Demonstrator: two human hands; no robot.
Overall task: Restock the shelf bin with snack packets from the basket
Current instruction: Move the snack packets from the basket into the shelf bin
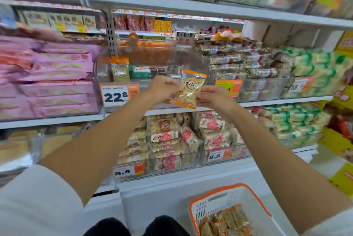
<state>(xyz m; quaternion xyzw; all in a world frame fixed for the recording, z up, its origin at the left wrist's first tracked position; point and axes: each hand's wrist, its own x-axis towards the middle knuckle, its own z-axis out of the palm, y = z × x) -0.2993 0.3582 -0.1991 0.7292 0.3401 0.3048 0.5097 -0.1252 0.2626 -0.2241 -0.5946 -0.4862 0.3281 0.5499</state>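
Orange-trimmed snack packet [190, 90] pinched between left hand [163, 88] and right hand [214, 97], both arms outstretched toward the shelf bin [152, 82].

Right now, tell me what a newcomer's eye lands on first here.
Centre frame, the left hand and right hand share a grip on a clear orange-edged snack packet before the nearly empty clear plastic shelf bin. Bottom right sits a white orange-rimmed basket of matching packets; a bold 22.8 price tag hangs left.
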